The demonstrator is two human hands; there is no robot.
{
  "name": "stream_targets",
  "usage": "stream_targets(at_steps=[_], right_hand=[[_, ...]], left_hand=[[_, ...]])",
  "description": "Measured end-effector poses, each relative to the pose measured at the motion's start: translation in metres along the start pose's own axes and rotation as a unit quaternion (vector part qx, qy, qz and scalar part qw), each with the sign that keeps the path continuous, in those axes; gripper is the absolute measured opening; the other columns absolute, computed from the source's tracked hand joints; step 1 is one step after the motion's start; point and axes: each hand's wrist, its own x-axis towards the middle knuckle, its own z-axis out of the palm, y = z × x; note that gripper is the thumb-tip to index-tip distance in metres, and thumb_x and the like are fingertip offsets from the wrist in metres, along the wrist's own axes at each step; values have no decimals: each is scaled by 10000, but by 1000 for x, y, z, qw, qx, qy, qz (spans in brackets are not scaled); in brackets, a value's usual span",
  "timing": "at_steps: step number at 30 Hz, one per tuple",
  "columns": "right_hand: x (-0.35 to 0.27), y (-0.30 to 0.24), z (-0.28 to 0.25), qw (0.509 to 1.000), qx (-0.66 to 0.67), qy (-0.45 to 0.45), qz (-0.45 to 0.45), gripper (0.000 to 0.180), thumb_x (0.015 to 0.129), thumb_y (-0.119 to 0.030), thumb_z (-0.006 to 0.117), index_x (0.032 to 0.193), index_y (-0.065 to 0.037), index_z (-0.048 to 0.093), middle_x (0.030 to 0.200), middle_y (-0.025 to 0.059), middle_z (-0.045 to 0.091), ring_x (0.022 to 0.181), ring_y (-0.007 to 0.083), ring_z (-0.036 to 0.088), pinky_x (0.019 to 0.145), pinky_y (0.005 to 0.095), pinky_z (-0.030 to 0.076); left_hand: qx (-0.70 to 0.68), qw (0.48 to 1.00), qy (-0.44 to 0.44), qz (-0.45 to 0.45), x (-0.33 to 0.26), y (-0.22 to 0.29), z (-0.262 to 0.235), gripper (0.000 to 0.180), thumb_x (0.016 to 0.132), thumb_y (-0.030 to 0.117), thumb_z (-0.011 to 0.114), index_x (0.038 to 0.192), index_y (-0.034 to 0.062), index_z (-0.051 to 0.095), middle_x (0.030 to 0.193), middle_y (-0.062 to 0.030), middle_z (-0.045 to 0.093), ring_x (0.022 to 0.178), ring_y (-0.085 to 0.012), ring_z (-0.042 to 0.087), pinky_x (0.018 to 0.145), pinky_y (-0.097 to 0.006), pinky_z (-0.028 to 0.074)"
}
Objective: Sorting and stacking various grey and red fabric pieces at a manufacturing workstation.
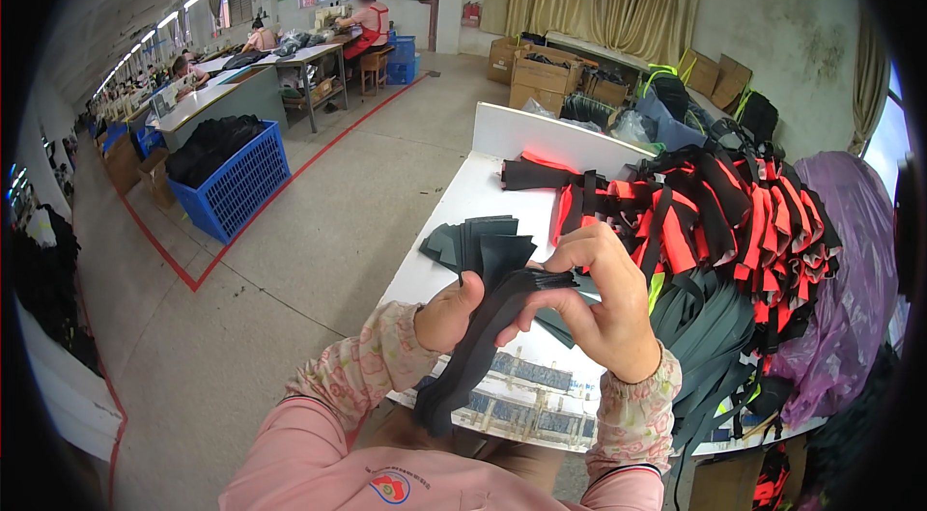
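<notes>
A bundle of dark fabric strips [473, 352] is in both my hands, bent in the middle, with one end hanging over the table's near edge. My left hand [446, 314] grips it from the left side, thumb up and the other fingers hidden behind the strips. Thumb and fingers of my right hand [606, 303] are curled around the bundle's upper right end, where the layered edges show. Just beyond the hands, a fanned stack of dark green strips [454, 243] lies on the white table [439, 207].
Red-and-black fabric pieces [690, 207] heap up on the table's right, above long green strips [710, 323]. A purple plastic bag [840, 269] stands beside them. A raised white board [550, 136] edges the far side. A blue crate [237, 187] with black cloth sits on the floor left.
</notes>
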Motion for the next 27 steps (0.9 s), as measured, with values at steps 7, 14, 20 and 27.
stream_targets(at_steps=[7,14,20,27], right_hand=[[-3,-1,-5,999,33,-16,8,333,731,-44,785,1015,-14,613,876,108,590,787,280,588,694,355,479],[-1,-6,-8,996,-50,-69,20,451,768,-127,763,1191,-34,635,859,98,561,770,280,565,691,369,463],[-3,-9,-6,996,-75,-55,15,380,758,-124,767,1102,-27,637,876,96,565,773,280,556,694,372,446],[-2,-11,-12,994,-71,-71,30,327,732,-111,779,1007,-29,624,865,93,560,772,278,539,707,371,424]], left_hand=[[34,999,-1,9,1,7,9,691,951,647,429,1226,22,534,1016,-113,607,758,-123,583,663,-264,479],[42,999,-21,19,0,6,9,695,952,633,447,1253,10,510,1043,-133,606,776,-143,601,681,-283,497],[67,997,9,34,0,4,12,776,915,701,424,1266,13,508,1043,-123,620,784,-142,608,684,-278,501],[0,999,33,32,0,5,20,760,933,692,391,1259,17,514,1028,-113,629,818,-144,613,707,-280,502]])
